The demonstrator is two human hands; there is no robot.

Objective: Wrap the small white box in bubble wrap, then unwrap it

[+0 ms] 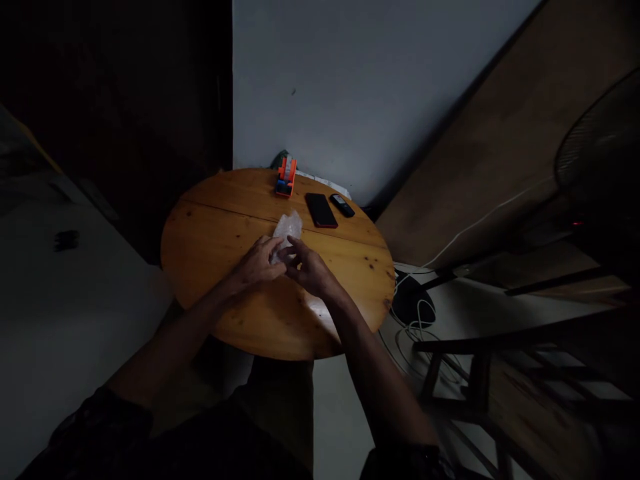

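Observation:
A whitish, see-through wrapped bundle (289, 225), which looks like bubble wrap, is in front of me over the middle of the round wooden table. My left hand (259, 261) grips its near left side, thumb and fingers closed around the edge. From the right, my right hand (307, 267) has its bent fingers on the near right side of the wrap. The fingertips of both hands almost meet there. Whatever may be inside the wrap cannot be made out.
Toward the back of the wooden table (200, 233) stands an orange tape dispenser (287, 177). A dark smartphone (321, 210) and a small keypad phone (342, 205) lie right of it. Behind is a pale wall. Cables (417, 327), a fan (595, 147) and a wooden chair (480, 380) are on the right.

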